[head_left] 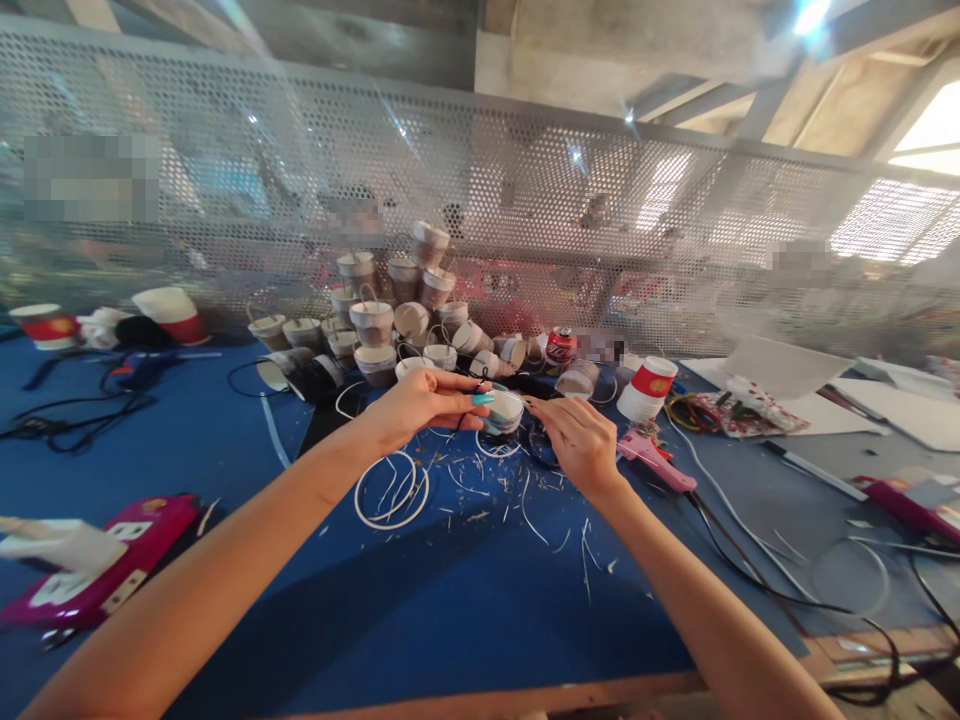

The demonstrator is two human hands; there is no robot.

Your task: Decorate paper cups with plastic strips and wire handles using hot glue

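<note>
My left hand (431, 405), with teal nails, is closed on the near-left rim of a small paper cup (504, 412) with a pale inside. A thin black loop stands up by its fingertips. On the cup's other side, my right hand (581, 440) pinches a thin white cord (523, 400) at the rim. Below the hands lie a coil of white cord (391, 525) and scattered thin offcuts. A pink glue gun (656, 462) rests just right of my right hand.
Many covered cups with handles (373, 325) are piled at the back. A red can (559, 347) and a red-and-white paper cup (649, 387) stand right of them. Magenta power strips (124, 560) sit at both sides. Cables and white sheets (780, 375) lie on the right.
</note>
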